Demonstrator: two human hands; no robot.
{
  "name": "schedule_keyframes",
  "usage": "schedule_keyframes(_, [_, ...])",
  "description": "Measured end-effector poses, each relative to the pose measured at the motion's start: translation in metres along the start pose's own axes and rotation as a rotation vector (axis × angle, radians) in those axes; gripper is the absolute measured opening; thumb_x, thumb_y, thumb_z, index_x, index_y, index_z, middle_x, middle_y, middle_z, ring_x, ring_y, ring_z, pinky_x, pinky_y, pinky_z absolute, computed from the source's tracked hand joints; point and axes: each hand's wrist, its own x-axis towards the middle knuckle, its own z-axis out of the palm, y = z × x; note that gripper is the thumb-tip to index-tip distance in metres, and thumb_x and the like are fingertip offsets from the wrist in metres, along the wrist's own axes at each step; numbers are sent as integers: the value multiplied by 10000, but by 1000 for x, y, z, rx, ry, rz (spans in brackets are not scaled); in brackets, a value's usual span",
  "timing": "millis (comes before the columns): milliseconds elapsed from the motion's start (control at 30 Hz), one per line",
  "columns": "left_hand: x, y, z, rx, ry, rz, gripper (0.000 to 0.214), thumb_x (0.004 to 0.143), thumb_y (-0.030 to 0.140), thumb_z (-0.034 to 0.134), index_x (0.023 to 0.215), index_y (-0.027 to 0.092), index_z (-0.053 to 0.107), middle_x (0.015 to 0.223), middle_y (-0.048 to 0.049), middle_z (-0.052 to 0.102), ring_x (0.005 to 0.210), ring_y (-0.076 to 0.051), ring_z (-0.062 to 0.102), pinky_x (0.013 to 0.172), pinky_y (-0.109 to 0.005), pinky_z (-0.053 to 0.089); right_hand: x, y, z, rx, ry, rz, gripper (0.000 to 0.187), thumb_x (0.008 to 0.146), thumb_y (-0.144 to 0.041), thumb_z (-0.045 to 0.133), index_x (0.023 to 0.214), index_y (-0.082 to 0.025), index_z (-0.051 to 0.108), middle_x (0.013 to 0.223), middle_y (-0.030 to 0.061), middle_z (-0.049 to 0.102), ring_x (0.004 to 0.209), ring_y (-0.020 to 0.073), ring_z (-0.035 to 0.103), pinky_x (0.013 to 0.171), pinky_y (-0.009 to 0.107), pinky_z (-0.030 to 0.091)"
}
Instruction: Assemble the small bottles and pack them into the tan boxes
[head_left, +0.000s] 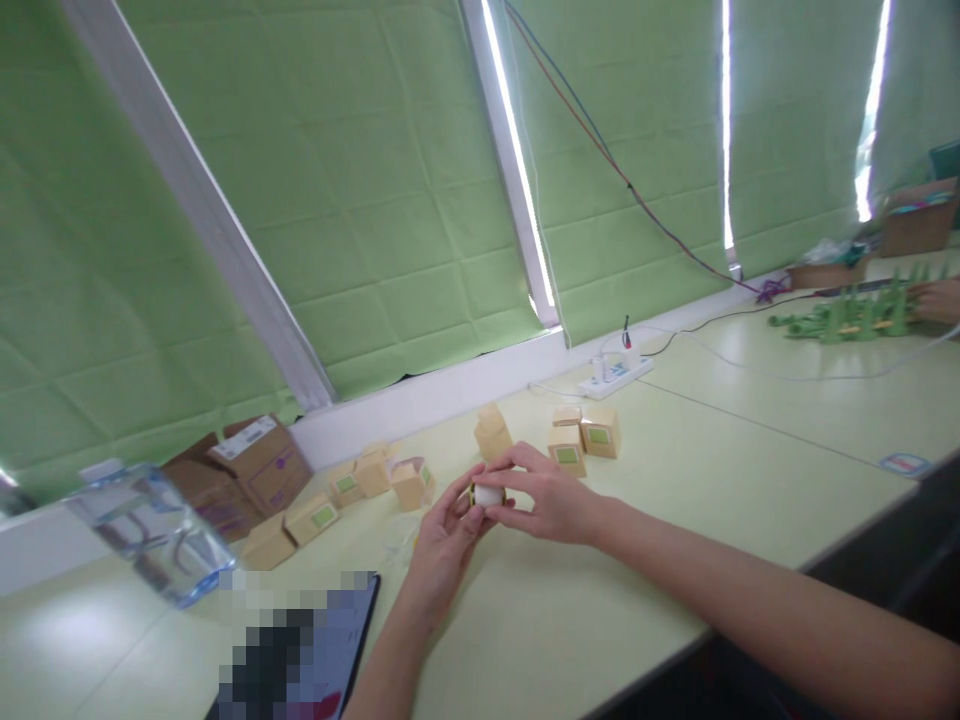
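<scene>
a dark tablet (315, 650) lies at the near edge of the pale table (675, 500), its screen blurred. just past it both hands meet over the tabletop: the left hand (442, 545) and right hand (547, 495) pinch a small white jar (487, 494) between their fingertips, each closed on it from its own side. tan boxes (574, 440) with green labels sit behind the hands. a clear bottle (150, 530) lies at left, a power strip (619, 375) by the wall. far right, another person's hand (937, 298) touches green parts (855, 320).
</scene>
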Motion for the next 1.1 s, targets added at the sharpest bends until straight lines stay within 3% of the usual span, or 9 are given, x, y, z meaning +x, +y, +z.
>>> schedule_keyframes(233, [1,-2,-1,76,-23,-15,479,891,366,620,1328,182,551,1308,-140,612,1096,-276,646,995,-425,497,2,-2,-2,-56,-38,47,404,820,-269,684,1217,-228,620,1063,79,611,1003,200,580,885,326,509])
schedule_keyframes(533, [7,-19,-5,483,177,116,494,906,500,521,1251,158,607,1250,-126,643,1094,-252,623,942,-388,520,2,-1,4,-180,-95,63,289,863,-315,643,1120,-183,651,878,63,608,856,195,581,790,316,503])
schedule_keyframes(733, [6,-18,2,686,192,181,407,951,452,444,1204,190,625,1199,-92,663,1073,-220,617,963,-361,474,1,1,7,-152,-45,90,294,777,-246,670,1065,-188,657,884,47,594,808,170,587,766,284,511])
schedule_keyframes(967, [5,-18,3,721,207,188,399,958,442,426,1185,185,630,1166,-90,673,1016,-215,626,913,-346,479,3,-4,8,-170,-12,82,292,709,-202,662,995,-156,624,891,58,608,836,189,591,781,299,518])
schedule_keyframes(1100, [4,-14,4,639,222,182,375,933,441,493,1152,194,670,1147,-77,692,1034,-224,632,907,-322,483,3,-5,7,-150,-23,56,328,721,-188,651,1046,-170,616,932,69,638,880,203,601,816,319,521])
